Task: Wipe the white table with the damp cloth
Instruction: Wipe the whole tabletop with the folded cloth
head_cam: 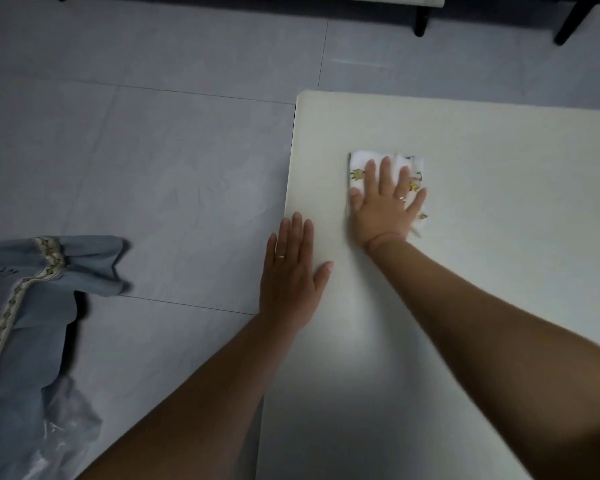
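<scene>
The white table [499, 161] fills the right half of the head view, its far left corner near the top middle. A folded white cloth [364, 159] with small yellow prints lies flat on it close to the left edge. My right hand [383, 202] presses down on the cloth with fingers spread and straight. My left hand [291, 268] rests flat on the table's left edge, fingers straight and together, a ring on one finger, apart from the cloth.
Grey tiled floor [136, 150] lies left of and beyond the table. Pale blue fabric with patterned trim [32, 289] and a clear plastic bag [70, 420] sit at the lower left. Black furniture legs [420, 22] stand at the far top.
</scene>
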The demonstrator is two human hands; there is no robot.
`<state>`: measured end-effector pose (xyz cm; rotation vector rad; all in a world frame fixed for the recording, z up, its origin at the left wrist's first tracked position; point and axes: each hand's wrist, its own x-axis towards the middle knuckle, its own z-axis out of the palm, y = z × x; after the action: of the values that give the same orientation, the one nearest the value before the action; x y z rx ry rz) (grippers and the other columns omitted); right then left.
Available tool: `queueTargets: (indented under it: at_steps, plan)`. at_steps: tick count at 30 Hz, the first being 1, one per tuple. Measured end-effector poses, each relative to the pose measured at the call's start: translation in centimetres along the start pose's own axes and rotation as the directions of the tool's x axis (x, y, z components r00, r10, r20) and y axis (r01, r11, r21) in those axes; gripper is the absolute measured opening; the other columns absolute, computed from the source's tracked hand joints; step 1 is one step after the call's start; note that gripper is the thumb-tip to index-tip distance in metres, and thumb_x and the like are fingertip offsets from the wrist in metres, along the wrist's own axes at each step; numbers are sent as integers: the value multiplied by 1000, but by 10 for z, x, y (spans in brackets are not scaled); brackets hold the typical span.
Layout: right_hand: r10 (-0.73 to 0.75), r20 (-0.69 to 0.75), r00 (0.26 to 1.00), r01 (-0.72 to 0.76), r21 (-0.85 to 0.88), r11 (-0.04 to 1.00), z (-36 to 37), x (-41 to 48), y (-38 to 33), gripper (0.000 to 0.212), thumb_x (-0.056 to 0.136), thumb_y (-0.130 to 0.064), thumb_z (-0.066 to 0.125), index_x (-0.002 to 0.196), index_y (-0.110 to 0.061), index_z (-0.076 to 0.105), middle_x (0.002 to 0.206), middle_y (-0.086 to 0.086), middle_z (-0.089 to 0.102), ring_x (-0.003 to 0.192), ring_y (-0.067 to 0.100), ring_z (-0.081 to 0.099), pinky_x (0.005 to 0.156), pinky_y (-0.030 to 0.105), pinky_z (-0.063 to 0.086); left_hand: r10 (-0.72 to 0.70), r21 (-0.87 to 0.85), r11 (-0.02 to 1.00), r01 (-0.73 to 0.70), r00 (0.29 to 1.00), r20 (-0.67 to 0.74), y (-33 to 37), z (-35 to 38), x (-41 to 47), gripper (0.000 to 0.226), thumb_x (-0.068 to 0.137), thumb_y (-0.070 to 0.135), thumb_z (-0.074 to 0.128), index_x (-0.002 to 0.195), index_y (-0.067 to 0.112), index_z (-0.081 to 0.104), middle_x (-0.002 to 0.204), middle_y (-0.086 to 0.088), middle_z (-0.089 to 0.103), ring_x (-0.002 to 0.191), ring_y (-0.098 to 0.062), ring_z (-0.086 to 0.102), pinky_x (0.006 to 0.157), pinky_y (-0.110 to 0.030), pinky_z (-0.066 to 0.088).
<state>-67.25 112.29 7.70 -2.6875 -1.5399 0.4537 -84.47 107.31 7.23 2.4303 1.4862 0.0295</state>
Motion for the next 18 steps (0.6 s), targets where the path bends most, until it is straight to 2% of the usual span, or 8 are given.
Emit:
queueTargets:
  at_steps: [3, 7, 9, 11, 13, 14, 16, 18]
  plan:
    - [-217, 12, 976, 217, -57, 974, 15, -18, -49, 55, 98, -44, 15, 149, -31, -2, 159, -5, -8, 145, 29, -12, 109, 59, -14, -11, -43, 999, 11, 1000, -9, 1, 2, 0, 72, 96, 49, 29, 151, 7, 10, 159, -11, 6, 147, -24, 0, 120, -40, 8]
    - [-535, 91, 840, 543, -123, 831, 2, 7, -28, 56, 98, -50, 18, 149, -34, 4, 160, -8, -2, 146, 21, -6, 113, 53, -9, -22, -57, 998, 21, 1000, -15, 2, 2, 1, 73, 95, 49, 28, 151, 6, 8, 159, -11, 4, 147, -24, 0, 120, -39, 7]
    - [-462, 56, 885, 465, -142, 874, -7, 32, 0, 57, 97, -51, 18, 149, -33, 4, 160, -8, -3, 146, 19, -5, 113, 51, -7, -22, -51, 998, 21, 1000, -15, 2, 2, 0, 73, 95, 50, 24, 150, 7, 7, 159, -10, 3, 147, -25, -1, 120, -39, 6]
    - [-217, 27, 976, 218, -53, 974, -14, 52, 11, 57, 98, -50, 17, 150, -32, 2, 160, -6, -6, 146, 20, -8, 114, 53, -8, -24, -46, 999, 23, 1000, -11, 2, 3, 0, 73, 94, 50, 22, 151, 7, 7, 159, -10, 3, 147, -24, -1, 120, -38, 6]
    - [-13, 14, 1000, 13, 1, 1000, -12, 55, -10, 57, 98, -48, 14, 150, -30, 0, 159, -5, -9, 145, 25, -11, 113, 58, -8, -25, -44, 999, 24, 1000, -9, 2, 5, 0, 73, 94, 51, 21, 151, 8, 5, 160, -9, 1, 147, -24, -2, 120, -38, 5]
    - [6, 17, 1000, -6, -13, 1000, -9, 50, -29, 57, 98, -47, 14, 150, -29, -1, 159, -5, -9, 145, 27, -12, 112, 60, -9, -28, -42, 999, 27, 1000, -8, 2, 5, 0, 73, 94, 51, 21, 151, 8, 5, 160, -9, 1, 147, -23, -3, 120, -38, 4]
    - [-172, 36, 984, 173, -48, 984, 1, 32, -65, 55, 99, -45, 14, 150, -29, 1, 160, -4, -7, 145, 30, -11, 109, 63, -9, -39, -37, 999, 38, 999, -6, 2, 5, 1, 72, 95, 50, 25, 151, 8, 8, 160, -10, 5, 147, -22, -1, 120, -38, 4]
    - [-471, 87, 878, 477, -82, 875, 6, 15, -83, 52, 99, -43, 16, 149, -30, 12, 160, -6, 0, 146, 29, -8, 109, 63, -9, -54, -44, 998, 54, 999, -5, 4, 3, 2, 71, 96, 51, 27, 151, 8, 11, 159, -10, 10, 147, -21, 1, 120, -37, 2]
